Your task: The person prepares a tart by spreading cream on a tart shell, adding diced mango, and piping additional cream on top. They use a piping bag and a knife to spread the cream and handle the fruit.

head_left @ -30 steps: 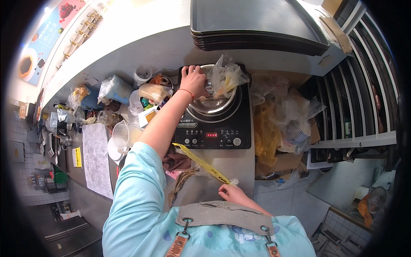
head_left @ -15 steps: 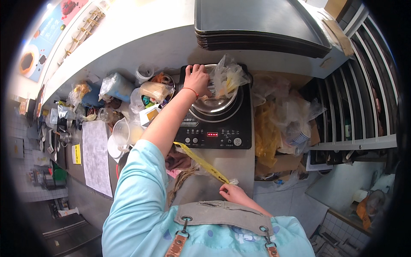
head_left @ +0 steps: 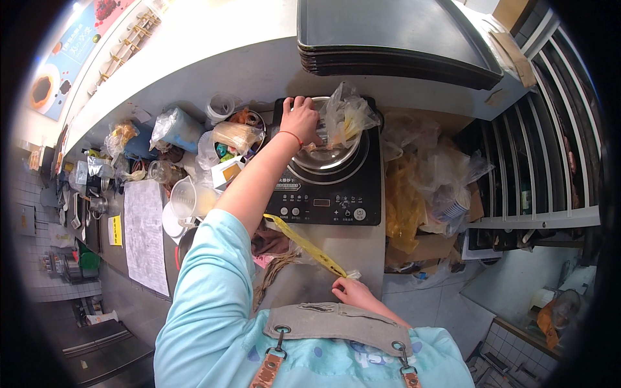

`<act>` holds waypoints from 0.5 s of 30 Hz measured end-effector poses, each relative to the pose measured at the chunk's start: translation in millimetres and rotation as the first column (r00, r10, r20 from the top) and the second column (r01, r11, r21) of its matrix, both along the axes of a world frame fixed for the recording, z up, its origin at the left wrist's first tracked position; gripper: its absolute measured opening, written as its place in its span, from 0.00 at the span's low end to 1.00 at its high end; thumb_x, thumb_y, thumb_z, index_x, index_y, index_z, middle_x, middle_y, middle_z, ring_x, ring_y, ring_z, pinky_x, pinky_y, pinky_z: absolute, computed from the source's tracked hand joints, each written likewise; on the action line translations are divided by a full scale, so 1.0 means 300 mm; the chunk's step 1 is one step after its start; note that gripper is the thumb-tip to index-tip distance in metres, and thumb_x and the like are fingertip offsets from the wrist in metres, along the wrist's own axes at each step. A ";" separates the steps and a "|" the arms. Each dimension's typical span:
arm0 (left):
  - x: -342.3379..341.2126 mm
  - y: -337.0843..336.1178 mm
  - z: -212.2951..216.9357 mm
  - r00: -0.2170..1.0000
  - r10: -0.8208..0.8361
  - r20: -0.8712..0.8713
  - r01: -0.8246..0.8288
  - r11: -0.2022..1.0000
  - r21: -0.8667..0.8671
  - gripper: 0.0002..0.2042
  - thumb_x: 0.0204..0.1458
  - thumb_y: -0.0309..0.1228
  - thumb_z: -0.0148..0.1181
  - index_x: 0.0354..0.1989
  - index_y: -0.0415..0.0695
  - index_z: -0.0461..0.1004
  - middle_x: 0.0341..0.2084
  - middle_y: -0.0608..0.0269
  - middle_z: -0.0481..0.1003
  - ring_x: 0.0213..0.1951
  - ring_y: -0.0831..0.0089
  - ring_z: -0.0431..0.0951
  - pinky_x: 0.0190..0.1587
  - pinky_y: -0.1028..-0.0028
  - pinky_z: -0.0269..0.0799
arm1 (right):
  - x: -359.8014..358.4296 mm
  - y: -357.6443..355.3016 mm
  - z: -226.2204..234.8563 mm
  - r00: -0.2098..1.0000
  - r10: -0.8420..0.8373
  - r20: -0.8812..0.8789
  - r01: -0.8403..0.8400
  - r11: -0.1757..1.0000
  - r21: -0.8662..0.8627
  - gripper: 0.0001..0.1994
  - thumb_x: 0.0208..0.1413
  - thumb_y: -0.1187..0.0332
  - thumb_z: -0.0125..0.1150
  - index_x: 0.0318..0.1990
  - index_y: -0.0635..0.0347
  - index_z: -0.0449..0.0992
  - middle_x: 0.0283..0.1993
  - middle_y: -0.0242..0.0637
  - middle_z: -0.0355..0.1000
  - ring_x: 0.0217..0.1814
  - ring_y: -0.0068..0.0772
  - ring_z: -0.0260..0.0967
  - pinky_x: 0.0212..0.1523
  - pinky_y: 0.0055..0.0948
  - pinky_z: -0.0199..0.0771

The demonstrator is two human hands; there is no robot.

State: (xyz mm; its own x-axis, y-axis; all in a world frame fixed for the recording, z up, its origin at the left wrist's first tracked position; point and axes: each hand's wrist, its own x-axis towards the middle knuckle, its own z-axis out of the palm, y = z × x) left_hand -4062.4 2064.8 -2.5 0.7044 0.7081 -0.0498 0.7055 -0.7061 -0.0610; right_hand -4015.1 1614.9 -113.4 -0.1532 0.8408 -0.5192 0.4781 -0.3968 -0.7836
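Observation:
My left hand [head_left: 300, 121] reaches far forward and closes around the left rim of a shiny metal bowl [head_left: 326, 158]. The bowl sits on a black induction cooker [head_left: 323, 197]. A clear plastic bag with something yellowish in it [head_left: 349, 116] lies over the bowl's right side, beside my left fingers. Low and close to my body, my right hand [head_left: 358, 295] pinches the near end of a long yellow plastic strip [head_left: 307, 247]. The strip slants up and left, passing below the cooker, and its far end lies by my left forearm. Part of the bowl's inside is hidden.
Stacked dark baking trays [head_left: 394, 32] stand on the ledge behind the cooker. Crumpled plastic bags [head_left: 414, 187] crowd its right side; a tray rack [head_left: 537, 142] stands farther right. Left are a clear measuring jug [head_left: 184, 198], several containers and a paper sheet [head_left: 143, 233]. A brown cloth [head_left: 275, 275] lies in front.
The cooker's red display was lit and now looks dark. Both hands, the bowl and the strip have hardly moved; the view has shifted slightly.

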 end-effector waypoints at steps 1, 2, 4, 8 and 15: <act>0.000 -0.001 0.001 1.000 -0.001 0.002 0.001 1.000 0.001 0.29 0.25 0.47 0.82 0.42 0.55 0.86 0.52 0.64 0.72 0.64 0.58 0.62 0.68 0.49 0.50 | -0.001 0.002 0.002 1.000 0.003 0.003 -0.003 1.000 -0.004 0.12 0.61 0.61 0.63 0.46 0.58 0.77 0.42 0.42 0.80 0.47 0.46 0.78 0.47 0.41 0.77; 0.000 -0.002 0.002 1.000 0.002 -0.008 -0.002 1.000 -0.003 0.29 0.25 0.47 0.82 0.42 0.55 0.86 0.52 0.63 0.72 0.64 0.58 0.62 0.68 0.49 0.50 | -0.003 0.002 0.004 1.000 0.006 0.007 -0.006 1.000 -0.008 0.13 0.61 0.61 0.64 0.46 0.58 0.78 0.42 0.42 0.80 0.47 0.45 0.79 0.46 0.40 0.77; 0.010 -0.010 0.015 1.000 0.004 -0.028 -0.005 1.000 -0.010 0.28 0.25 0.47 0.82 0.42 0.55 0.86 0.52 0.63 0.72 0.64 0.58 0.63 0.68 0.49 0.50 | -0.005 0.001 -0.004 1.000 0.017 -0.006 -0.018 1.000 -0.025 0.12 0.61 0.61 0.64 0.46 0.58 0.78 0.42 0.42 0.80 0.47 0.45 0.79 0.46 0.40 0.77; 0.015 -0.008 0.011 0.999 0.004 -0.054 -0.004 1.000 0.003 0.28 0.26 0.47 0.82 0.42 0.55 0.86 0.52 0.63 0.72 0.64 0.58 0.62 0.69 0.49 0.50 | -0.012 -0.006 -0.008 1.000 0.016 -0.021 -0.017 1.000 -0.019 0.12 0.61 0.62 0.63 0.46 0.58 0.77 0.42 0.42 0.80 0.47 0.45 0.79 0.46 0.40 0.77; 0.008 -0.018 -0.001 0.998 0.035 -0.056 -0.035 0.999 0.011 0.30 0.30 0.51 0.80 0.46 0.56 0.84 0.53 0.64 0.73 0.65 0.59 0.63 0.69 0.47 0.48 | -0.005 -0.009 0.006 1.000 -0.002 -0.004 0.002 1.000 0.001 0.11 0.62 0.61 0.62 0.44 0.58 0.77 0.43 0.42 0.80 0.48 0.47 0.78 0.48 0.43 0.77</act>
State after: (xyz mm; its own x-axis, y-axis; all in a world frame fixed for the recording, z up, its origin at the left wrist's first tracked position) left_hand -4060.1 2059.5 -2.9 0.6755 0.7330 -0.0808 0.7251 -0.6801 -0.1083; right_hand -4016.5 1612.2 -111.7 -0.1535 0.8417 -0.5177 0.4743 -0.3968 -0.7858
